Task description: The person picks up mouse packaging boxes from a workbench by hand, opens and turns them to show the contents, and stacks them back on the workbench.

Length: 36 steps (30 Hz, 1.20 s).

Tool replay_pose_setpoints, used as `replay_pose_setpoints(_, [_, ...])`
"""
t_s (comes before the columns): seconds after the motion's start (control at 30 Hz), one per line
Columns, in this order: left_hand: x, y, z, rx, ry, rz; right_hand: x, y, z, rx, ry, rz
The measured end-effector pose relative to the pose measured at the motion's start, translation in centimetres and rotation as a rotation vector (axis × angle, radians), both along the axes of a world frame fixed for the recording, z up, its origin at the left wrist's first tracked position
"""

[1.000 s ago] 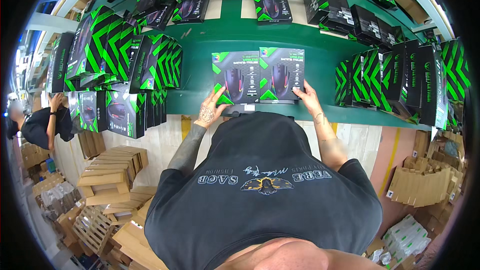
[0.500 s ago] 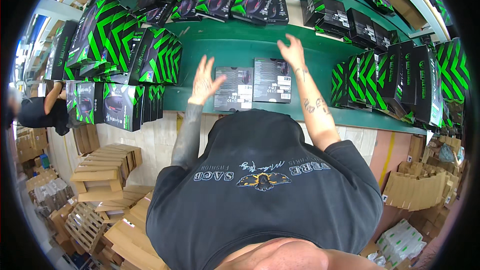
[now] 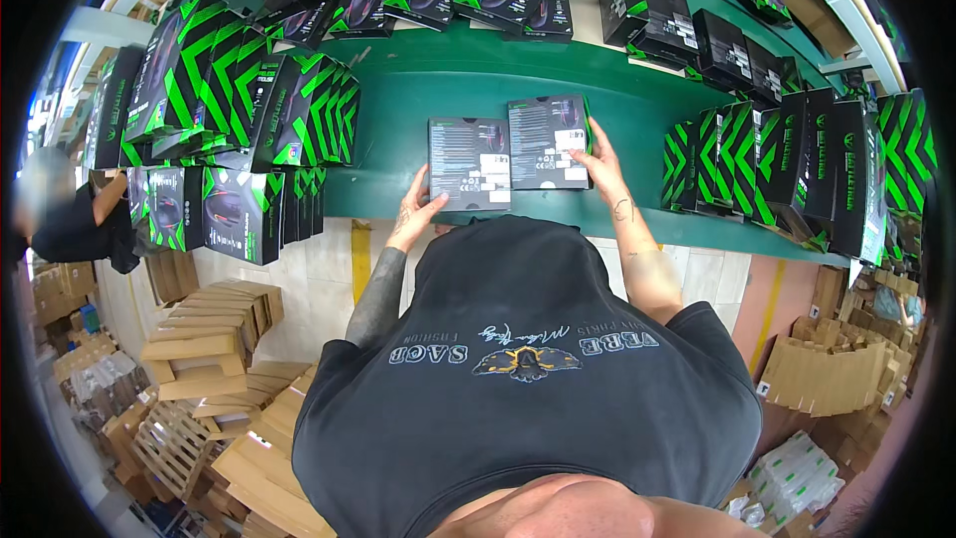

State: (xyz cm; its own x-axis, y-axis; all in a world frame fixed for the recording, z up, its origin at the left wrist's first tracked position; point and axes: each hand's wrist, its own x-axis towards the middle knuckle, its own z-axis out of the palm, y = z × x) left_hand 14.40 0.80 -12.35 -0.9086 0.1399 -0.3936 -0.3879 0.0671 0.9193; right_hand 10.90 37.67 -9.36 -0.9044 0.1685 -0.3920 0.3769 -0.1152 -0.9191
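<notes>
Head view: we see two printed grey-black flat cardboard boxes on the smooth green table (image 3: 388, 144), near side, middle. Left hand (image 3: 410, 216) grips the left box (image 3: 460, 151) at its near-left corner, thumb on top; right hand (image 3: 603, 167) pinches the right box (image 3: 538, 130) along its right edge, thumb on its face. Can't tell whether the right box is slightly lifted. Black-and-green boxes stand left (image 3: 214, 90) and right (image 3: 807, 154). We'd judge both held boxes light, stiff, slightly slippery, crushable at corners; best held by opposite side edges.
</notes>
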Motion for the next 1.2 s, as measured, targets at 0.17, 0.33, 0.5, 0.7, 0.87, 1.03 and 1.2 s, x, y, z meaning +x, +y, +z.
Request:
replay_pose_setpoints(0.17, [-2.4, 2.7, 6.3, -0.784, 0.806, 0.104, 1.4, -1.7, 6.5, 0.953, 0.183, 0.085])
replay_pose_setpoints(0.33, [-1.6, 5.4, 7.4, -0.766, 1.001, -0.532, 2.5, -2.7, 7.4, 0.705, 0.034, 0.18])
replay_pose_setpoints(0.5, [-2.1, 3.9, 2.4, -1.0, 0.769, -0.613, 0.6, 0.8, 3.6, 1.065, -0.075, 0.206])
replay_pose_setpoints(0.7, [-2.8, 3.3, -2.5, -1.134, 0.645, -0.415, -2.4, 1.1, 0.2, 1.028, -0.221, 0.26])
replay_pose_setpoints(0.87, [-3.5, 5.3, -3.5, -1.193, 0.44, -0.138, -2.2, -1.2, -0.4, 0.964, -0.379, 0.346])
replay_pose_setpoints(1.03, [-6.2, 4.4, -2.9, -1.066, 0.396, -0.094, -1.1, -2.8, -0.5, 0.946, -0.288, 0.37])
replay_pose_setpoints(1.2, [-3.6, 2.0, -2.2, -1.02, 0.468, -0.487, -2.1, -3.4, 0.5, 0.8, -0.326, 0.3])
